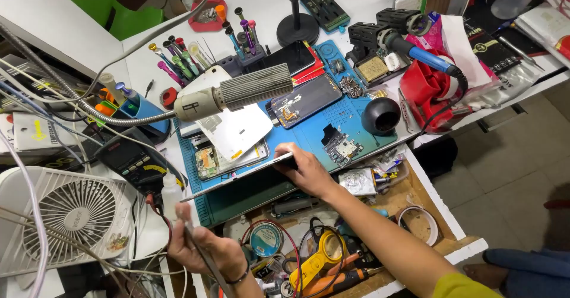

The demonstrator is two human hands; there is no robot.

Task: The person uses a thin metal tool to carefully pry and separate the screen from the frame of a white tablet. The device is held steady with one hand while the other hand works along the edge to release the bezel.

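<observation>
Just beyond the right hand [310,170] the blue mat [309,134] shows a bare strip, bounded on the far side by an opened phone [304,100] and on the right by a small circuit board [339,146]. Further right of that hand a black dome [380,115] and a red cloth [428,90] block the mat's edge. Left of it lie a white panel [236,133] and another opened phone [209,160], with the ribbed lamp head [237,93] hanging over them (its gooseneck crosses the whole left side). Beside the left hand [205,247] a white fan [68,212] and loose cables [35,226] close the tabletop; to its right the open drawer [415,194] is packed with tools. Bare floor [510,155] lies well right of both hands.
</observation>
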